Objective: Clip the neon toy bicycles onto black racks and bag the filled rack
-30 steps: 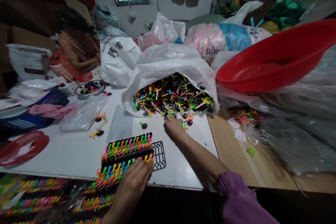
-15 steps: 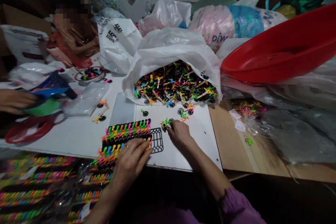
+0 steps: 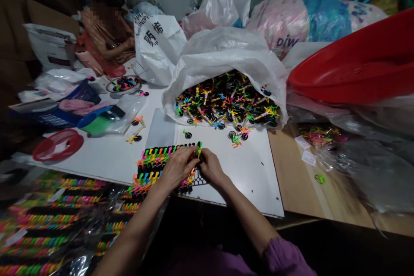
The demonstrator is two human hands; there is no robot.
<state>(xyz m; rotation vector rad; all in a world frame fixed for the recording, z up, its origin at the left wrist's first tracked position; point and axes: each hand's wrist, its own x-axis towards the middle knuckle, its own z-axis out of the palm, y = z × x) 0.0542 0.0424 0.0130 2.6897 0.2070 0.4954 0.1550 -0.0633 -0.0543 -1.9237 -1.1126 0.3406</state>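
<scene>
Neon toy bicycle sits at the far end of a packed row of toy bicycles, and I read the right hand as clamped on it, fingers closed. The left hand lies just beside it, touching the row; I cannot tell whether it grips anything. Both hands are together over a white board. Farther away, a white sack holds a heap of loose bicycles, with a few scattered on the board. A red basin tilts at right. At far left I see a seated co-worker beside a white bag.
</scene>
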